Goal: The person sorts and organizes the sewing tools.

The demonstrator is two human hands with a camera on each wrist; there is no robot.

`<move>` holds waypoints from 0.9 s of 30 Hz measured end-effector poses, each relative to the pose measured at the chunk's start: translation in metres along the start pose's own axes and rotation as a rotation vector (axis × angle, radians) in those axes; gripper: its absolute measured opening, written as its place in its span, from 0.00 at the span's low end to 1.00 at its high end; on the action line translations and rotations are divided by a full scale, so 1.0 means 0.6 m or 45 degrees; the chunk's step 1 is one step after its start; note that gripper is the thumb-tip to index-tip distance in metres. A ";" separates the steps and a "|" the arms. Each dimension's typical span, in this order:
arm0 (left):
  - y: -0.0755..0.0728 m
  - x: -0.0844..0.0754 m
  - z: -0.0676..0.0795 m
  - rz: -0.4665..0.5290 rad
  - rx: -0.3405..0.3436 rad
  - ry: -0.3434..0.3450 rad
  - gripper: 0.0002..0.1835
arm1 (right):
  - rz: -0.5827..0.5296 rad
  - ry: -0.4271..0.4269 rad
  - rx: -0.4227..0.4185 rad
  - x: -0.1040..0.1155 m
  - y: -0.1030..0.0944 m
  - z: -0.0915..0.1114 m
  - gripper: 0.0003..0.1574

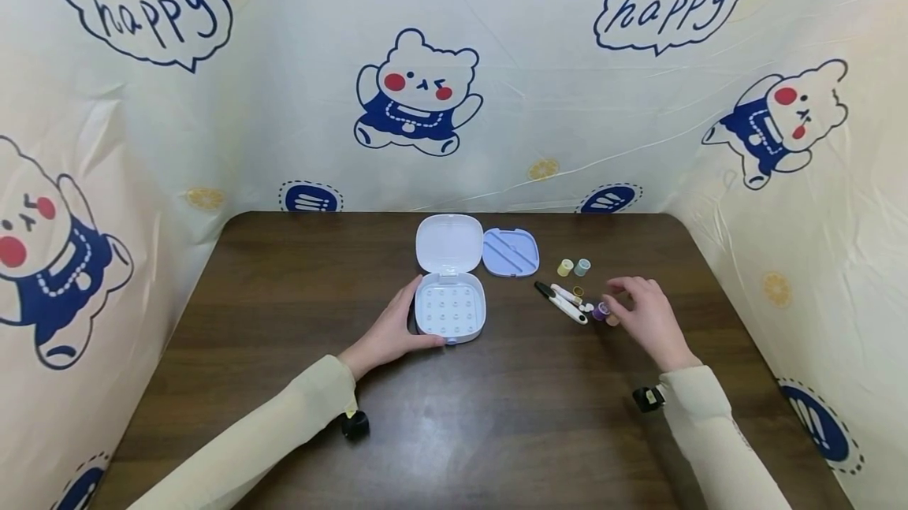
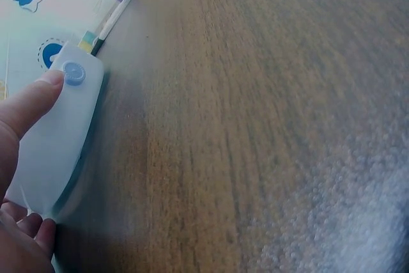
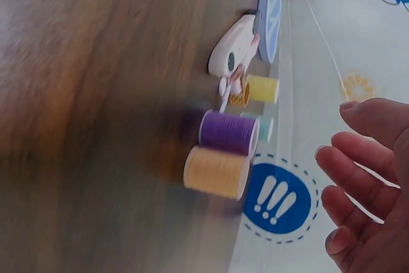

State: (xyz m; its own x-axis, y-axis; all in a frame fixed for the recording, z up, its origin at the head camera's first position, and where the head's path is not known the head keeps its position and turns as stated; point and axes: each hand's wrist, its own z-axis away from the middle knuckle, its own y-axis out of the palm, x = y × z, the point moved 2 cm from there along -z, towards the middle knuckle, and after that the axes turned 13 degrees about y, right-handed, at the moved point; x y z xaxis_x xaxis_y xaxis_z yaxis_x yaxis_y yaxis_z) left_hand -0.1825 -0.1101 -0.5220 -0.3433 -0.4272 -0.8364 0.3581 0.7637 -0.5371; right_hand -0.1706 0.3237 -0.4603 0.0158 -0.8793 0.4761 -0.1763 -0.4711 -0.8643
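Observation:
My left hand [image 1: 386,333] grips an opened white-and-pale-blue sewing box [image 1: 477,329], thumb by the front latch [image 2: 74,73] and the other fingers round the left side. Rows of small pegs show inside, and its lid [image 1: 449,243] stands back. On the right, my right hand [image 1: 645,317] hovers with loosely bent fingers, holding nothing. In the right wrist view a purple thread spool [image 3: 228,133] and a peach one [image 3: 216,172] lie side by side, apart from that hand. Left of them in the head view is a white tool with a black end [image 1: 569,310].
A blue divided tray [image 1: 511,252] lies right of the lid. Yellow [image 1: 564,267] and pale teal [image 1: 582,266] spools stand behind the tool, near a gold thimble [image 1: 578,292]. A printed cloth [image 1: 298,116] hangs behind the brown table [image 1: 440,447].

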 end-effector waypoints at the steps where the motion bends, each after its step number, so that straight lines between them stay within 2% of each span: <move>1: 0.000 0.000 0.000 0.001 0.000 0.000 0.69 | -0.001 -0.003 -0.008 -0.003 -0.002 0.002 0.16; 7: 0.001 0.003 -0.001 0.008 0.003 -0.001 0.69 | -0.009 0.031 0.003 -0.025 -0.009 0.010 0.18; 14: 0.002 0.005 -0.002 0.016 -0.003 -0.001 0.69 | -0.003 0.132 0.120 -0.042 -0.013 0.018 0.25; 18: 0.003 0.005 -0.001 0.015 -0.001 -0.001 0.69 | 0.004 0.170 0.179 -0.053 -0.010 0.021 0.29; 27: 0.003 0.005 -0.001 0.016 -0.005 0.001 0.70 | -0.002 0.216 0.253 -0.084 0.008 0.027 0.29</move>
State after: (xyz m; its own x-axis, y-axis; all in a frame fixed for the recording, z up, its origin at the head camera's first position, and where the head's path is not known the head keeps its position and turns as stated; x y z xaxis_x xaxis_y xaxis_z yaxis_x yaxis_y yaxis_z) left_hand -0.1836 -0.1098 -0.5254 -0.3395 -0.4175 -0.8429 0.3586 0.7710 -0.5263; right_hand -0.1565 0.3650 -0.4910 -0.1525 -0.8622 0.4831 0.0206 -0.4915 -0.8706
